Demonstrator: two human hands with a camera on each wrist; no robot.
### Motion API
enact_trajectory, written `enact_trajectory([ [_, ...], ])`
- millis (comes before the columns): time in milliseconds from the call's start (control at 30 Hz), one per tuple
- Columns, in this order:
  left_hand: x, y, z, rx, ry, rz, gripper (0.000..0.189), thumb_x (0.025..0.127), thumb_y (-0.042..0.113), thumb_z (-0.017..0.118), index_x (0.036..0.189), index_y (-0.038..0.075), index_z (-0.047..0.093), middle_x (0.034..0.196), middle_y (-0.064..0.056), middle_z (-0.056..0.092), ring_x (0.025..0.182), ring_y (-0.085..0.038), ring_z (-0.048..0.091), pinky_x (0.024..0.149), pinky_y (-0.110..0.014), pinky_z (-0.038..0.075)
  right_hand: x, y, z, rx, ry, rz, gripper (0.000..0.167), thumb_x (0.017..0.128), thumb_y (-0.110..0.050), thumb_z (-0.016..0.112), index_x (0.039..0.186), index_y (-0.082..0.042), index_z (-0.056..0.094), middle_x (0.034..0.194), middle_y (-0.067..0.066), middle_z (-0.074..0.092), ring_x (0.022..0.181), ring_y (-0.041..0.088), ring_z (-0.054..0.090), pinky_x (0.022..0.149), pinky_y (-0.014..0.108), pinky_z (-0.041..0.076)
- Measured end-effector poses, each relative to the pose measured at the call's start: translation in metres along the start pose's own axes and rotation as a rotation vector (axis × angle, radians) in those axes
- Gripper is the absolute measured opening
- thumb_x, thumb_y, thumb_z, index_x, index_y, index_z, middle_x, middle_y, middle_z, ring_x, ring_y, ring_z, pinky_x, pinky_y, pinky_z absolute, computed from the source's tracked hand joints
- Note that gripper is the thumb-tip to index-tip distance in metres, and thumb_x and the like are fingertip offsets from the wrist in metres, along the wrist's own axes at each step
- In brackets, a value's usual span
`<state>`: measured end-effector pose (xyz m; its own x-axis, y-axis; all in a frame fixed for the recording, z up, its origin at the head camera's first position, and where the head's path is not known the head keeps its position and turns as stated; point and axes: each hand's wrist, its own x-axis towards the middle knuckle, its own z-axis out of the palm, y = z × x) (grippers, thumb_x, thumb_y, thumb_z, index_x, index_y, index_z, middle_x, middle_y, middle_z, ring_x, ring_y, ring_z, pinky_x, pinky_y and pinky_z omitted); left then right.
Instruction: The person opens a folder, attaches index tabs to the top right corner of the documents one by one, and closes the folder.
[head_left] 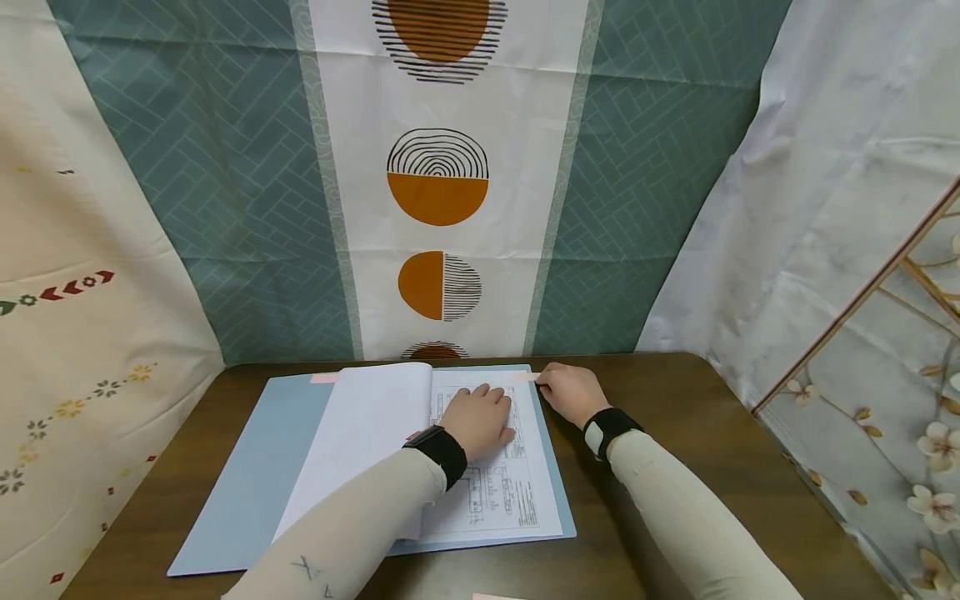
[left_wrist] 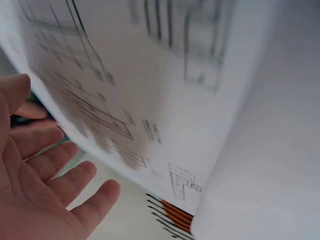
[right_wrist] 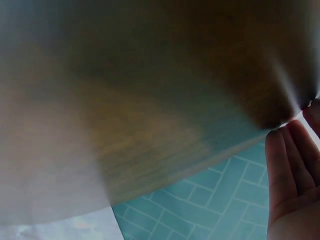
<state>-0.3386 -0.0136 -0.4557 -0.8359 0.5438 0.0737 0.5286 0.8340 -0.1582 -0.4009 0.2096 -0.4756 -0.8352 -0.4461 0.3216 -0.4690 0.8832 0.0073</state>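
A light blue folder lies spread on the table. On its right side is a white sheet printed with line drawings; blank-backed white pages are turned over to the left. My left hand rests on the printed sheet, fingers extended; the left wrist view shows the hand open beside the drawings. At the sheet's top right corner, my right hand pinches the end of a pale pink sticky note. In the right wrist view, thumb and fingers come together at the right edge.
Another pink sticky note is at the folder's upper left. A pink slip shows at the bottom edge of the head view. Behind the brown table hangs a patterned curtain, with light cloths at both sides.
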Motion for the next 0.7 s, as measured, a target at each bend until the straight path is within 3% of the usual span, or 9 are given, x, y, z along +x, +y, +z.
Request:
enact_trajectory([
  [200,-0.04,0.014,-0.014,-0.016,0.033,0.095,0.058,0.103,0.052,0.075,0.148,0.014,0.069,0.147,-0.004,0.07,0.138,-0.025,0.064,0.111,-0.047,0.053,-0.017,-0.006,-0.008,0.01,-0.005,-0.045,0.022,0.096,-0.011,0.087,0.119,-0.009,0.085,0.12,0.005,0.08,0.109,0.024,0.077,0.093,0.042,0.062],
  [400,-0.078,0.024,-0.022,-0.06,0.022,0.161,0.063,0.1,0.058,0.077,0.147,0.017,0.069,0.147,-0.001,0.07,0.138,-0.023,0.064,0.111,-0.046,0.052,-0.041,-0.018,-0.02,0.027,-0.016,-0.096,0.021,0.096,-0.011,0.088,0.116,-0.011,0.085,0.114,0.0,0.079,0.104,0.018,0.077,0.09,0.038,0.063],
  [700,-0.116,0.024,-0.02,-0.135,0.004,0.21,0.071,0.094,0.064,0.08,0.147,0.018,0.069,0.148,0.0,0.068,0.139,-0.024,0.061,0.109,-0.048,0.052,-0.085,-0.04,-0.04,0.078,-0.048,-0.16,0.021,0.095,-0.013,0.089,0.116,-0.013,0.085,0.112,-0.001,0.079,0.096,0.014,0.074,0.091,0.037,0.063],
])
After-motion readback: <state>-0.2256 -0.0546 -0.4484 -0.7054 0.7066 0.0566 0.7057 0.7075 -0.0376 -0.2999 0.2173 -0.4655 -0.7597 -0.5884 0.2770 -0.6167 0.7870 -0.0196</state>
